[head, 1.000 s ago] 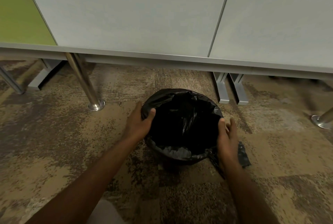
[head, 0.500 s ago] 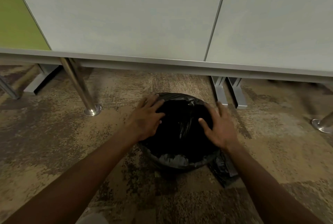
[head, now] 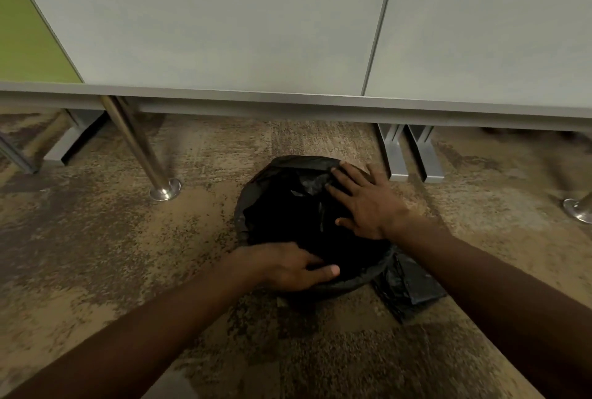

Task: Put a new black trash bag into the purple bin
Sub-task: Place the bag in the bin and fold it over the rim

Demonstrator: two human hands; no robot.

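A round bin stands on the carpet under the desk edge, wholly covered by a black trash bag (head: 288, 206) that lines its inside and folds over its rim; no purple shows. My left hand (head: 288, 267) grips the bag at the near rim, thumb on top. My right hand (head: 365, 203) lies flat with fingers spread on the bag at the far right rim. A loose flap of the bag (head: 407, 286) trails on the floor to the bin's right.
A grey desk top (head: 288, 97) with white panels overhangs just behind the bin. A chrome leg (head: 144, 155) stands to the left, grey feet (head: 410, 155) right behind the bin, another chrome foot (head: 579, 211) far right. Mottled brown carpet lies all around.
My left hand has slid from the far left rim down to the near rim. My right hand has shifted up to the far right rim. The view has moved slightly closer.
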